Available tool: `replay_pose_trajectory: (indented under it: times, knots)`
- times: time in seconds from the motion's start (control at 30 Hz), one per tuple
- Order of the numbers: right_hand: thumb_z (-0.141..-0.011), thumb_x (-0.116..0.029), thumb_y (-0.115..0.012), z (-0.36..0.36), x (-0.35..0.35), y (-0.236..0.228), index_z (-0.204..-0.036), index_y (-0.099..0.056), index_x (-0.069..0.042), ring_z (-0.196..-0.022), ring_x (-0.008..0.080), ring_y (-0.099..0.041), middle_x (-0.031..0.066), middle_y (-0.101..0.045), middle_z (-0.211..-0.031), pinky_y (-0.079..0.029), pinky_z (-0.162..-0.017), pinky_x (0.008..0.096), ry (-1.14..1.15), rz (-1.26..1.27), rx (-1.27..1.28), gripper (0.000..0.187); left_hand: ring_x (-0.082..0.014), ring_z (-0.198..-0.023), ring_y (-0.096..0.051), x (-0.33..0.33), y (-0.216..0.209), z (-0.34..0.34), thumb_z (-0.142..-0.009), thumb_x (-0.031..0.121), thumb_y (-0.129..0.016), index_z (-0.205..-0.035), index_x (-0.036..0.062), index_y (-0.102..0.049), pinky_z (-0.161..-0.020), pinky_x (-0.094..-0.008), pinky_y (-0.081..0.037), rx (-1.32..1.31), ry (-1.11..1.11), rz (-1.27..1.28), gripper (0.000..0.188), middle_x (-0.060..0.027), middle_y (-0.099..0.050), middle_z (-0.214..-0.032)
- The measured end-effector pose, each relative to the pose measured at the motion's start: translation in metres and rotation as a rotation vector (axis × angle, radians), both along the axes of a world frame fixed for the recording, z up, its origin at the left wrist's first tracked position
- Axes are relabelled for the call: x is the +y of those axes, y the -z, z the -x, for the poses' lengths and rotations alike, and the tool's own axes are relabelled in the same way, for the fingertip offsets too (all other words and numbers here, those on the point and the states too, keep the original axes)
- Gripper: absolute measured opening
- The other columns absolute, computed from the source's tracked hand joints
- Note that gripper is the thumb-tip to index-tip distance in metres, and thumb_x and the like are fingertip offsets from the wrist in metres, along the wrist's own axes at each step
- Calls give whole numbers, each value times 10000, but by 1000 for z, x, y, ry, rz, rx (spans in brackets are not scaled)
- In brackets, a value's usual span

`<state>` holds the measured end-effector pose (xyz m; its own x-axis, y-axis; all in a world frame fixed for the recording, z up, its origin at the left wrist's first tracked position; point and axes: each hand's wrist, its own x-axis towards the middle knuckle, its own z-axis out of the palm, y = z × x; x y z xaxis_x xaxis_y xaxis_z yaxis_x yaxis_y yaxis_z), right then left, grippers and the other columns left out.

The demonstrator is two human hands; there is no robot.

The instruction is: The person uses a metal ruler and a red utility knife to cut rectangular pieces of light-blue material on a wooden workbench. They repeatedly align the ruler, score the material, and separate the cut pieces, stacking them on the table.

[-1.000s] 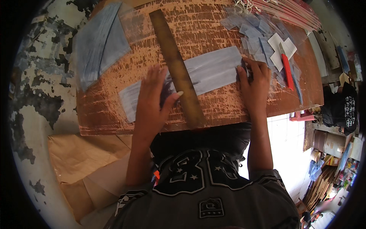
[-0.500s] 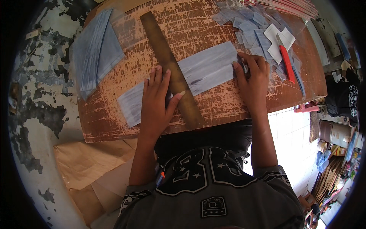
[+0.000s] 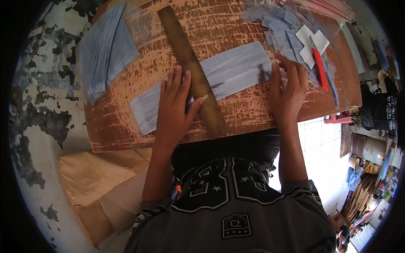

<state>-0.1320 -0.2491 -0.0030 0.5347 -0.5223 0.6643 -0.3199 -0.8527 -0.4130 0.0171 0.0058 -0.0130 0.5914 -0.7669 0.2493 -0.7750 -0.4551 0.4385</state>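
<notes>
A bluish-grey strip of thin plastic film (image 3: 236,69) lies slantwise on the worn brown table. Across it rests a long flat brown bar (image 3: 189,63), like a straightedge. My left hand (image 3: 174,103) lies flat on the strip to the left of the bar, fingers stretched out, its thumb on the bar. My right hand (image 3: 290,90) is just off the strip's right end, fingers curved and apart, with nothing seen in them. Beyond it, a cutter knife with a red handle (image 3: 319,69) lies with its blade over a white folded piece (image 3: 310,42).
Many small cut film pieces (image 3: 278,33) are scattered at the far right. Larger folded film sheets (image 3: 105,50) lie at the far left. Thin pink-red sticks (image 3: 325,9) are bundled at the back right. Brown paper (image 3: 103,173) lies below the table's left edge.
My right hand has drawn off the strip's right end and moved slightly right. My left hand stays flat beside the bar. The whole view has shifted slightly.
</notes>
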Motion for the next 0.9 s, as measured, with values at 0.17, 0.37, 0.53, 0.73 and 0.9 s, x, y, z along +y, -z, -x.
replay_pose_trajectory:
  times: [0.17, 0.37, 0.53, 0.73, 0.9]
  knots:
    - [-956, -197, -785, 26, 67, -9, -1190, -703, -38, -1052, 354, -624, 168, -648, -1113, -500, -878, 486, -326, -223, 179, 294, -371, -1656, -281, 0, -3, 1, -1087, 402, -644, -1649, 16, -454, -1356, -546, -168, 22, 6, -4, 708, -235, -358, -1749]
    - [-927, -373, -818, 33, 131, -9, -1393, -648, -27, -1141, 395, -564, 193, -571, -1330, -456, -939, 522, -461, -272, 355, 605, -375, -1655, -284, 0, 2, -1, -1087, 407, -643, -1654, 18, -444, -1350, -553, -177, -7, 7, 0, 716, -235, -361, -1747]
    - [-901, -370, -832, 33, 137, 7, -1435, -632, -30, -1147, 384, -558, 182, -569, -1367, -447, -948, 519, -420, -221, 347, 664, -383, -1652, -289, 1, 3, -2, -1093, 398, -633, -1660, 14, -428, -1347, -560, -184, -24, 15, 20, 716, -240, -362, -1745]
    - [-895, -355, -837, 32, 136, 7, -1425, -640, -27, -1146, 384, -563, 178, -576, -1349, -455, -950, 511, -448, -233, 325, 654, -382, -1651, -290, 0, 1, 0, -1105, 378, -614, -1659, 8, -425, -1350, -558, -183, -6, 8, 14, 693, -245, -361, -1743]
    - [-894, -348, -844, 30, 137, 8, -1412, -650, -25, -1135, 374, -572, 172, -589, -1338, -465, -954, 504, -448, -233, 289, 640, -381, -1651, -291, 0, 0, 0, -1112, 372, -601, -1658, 9, -427, -1351, -556, -181, 5, 1, 9, 679, -244, -363, -1743]
